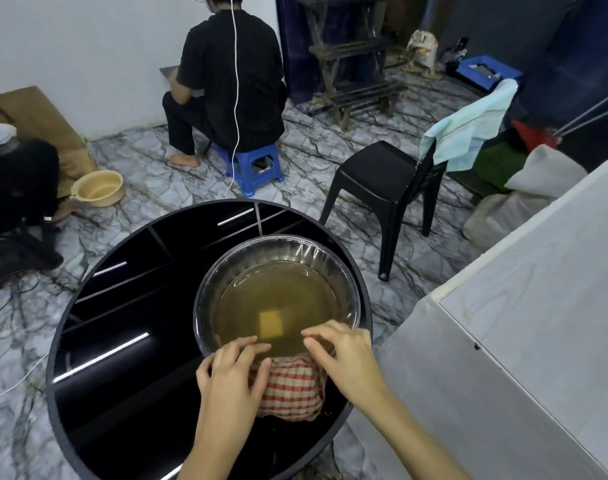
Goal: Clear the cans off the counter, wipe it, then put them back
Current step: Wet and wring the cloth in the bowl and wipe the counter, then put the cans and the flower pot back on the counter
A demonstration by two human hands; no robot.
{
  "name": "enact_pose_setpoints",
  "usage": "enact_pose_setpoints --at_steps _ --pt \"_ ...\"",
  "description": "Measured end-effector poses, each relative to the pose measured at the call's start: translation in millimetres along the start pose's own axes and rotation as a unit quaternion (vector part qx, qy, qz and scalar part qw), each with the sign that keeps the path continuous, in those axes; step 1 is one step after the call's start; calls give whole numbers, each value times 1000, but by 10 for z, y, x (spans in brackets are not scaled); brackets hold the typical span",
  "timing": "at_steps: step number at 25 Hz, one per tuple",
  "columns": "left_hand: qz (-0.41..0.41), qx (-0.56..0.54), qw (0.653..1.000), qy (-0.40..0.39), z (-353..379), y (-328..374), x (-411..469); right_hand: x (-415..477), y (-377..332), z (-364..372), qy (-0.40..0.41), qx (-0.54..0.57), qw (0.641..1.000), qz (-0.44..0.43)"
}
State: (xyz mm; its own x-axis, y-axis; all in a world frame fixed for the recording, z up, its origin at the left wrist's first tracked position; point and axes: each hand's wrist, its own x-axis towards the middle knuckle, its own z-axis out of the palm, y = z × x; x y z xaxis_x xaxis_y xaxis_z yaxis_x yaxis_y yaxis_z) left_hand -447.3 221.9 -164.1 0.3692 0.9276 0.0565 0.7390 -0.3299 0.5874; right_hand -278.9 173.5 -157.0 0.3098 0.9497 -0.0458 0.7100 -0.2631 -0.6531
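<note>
Both hands work at the near rim of a clear glass bowl (277,299) that sits toward the right edge of the round black tabletop (122,341); the bowl holds murky yellow-brown water w/ one pale square thing, poss. a sponge, sunk near the middle; can't say for sure. One red-and-white checked cloth (288,389) lies bunched on the tabletop, touching the bowl's near side, directly under and between the two hands; it lies toward the wrists from the fingertips, i.e. nearer the person than the bowl; its long axis runs roughly left-right. Left hand (231,372) rests on the cloth's left part, fingers curled over it and reaching to the bowl rim; looks like a loose grasp of the cloth, though a firm pinch can't be confirmed. Right hand (344,355) has fingers bent over the rim at the water's edge, its palm side above the cloth's right part; whether it grips anything can't be told. Left hand seems nearer to the cloth's bulk. Count: 1 bowl, 1 cloth, 2 hands, 0 cans in view; so the counter appears cleared already, and my guess is the step is wetting or wringing the cloth before wiping; cans' location not shown.
</note>
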Motion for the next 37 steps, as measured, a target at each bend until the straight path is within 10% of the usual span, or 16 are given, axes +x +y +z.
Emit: enact_pose_setpoints --at_steps 7,15,26,37 --pt "90 -64 991 -74 -48 311 243 -162 1 -306 40 3 999 8" --pt "382 -112 889 -225 0 1525 604 -624 15 -1226 219 -69 972 57" --pt "568 -169 740 -318 523 3280 -279 -2564 597 -2185 496 -156 799 302" --pt "654 -189 585 -440 1302 4476 -2433 -4947 988 -2287 593 -160 642 460"
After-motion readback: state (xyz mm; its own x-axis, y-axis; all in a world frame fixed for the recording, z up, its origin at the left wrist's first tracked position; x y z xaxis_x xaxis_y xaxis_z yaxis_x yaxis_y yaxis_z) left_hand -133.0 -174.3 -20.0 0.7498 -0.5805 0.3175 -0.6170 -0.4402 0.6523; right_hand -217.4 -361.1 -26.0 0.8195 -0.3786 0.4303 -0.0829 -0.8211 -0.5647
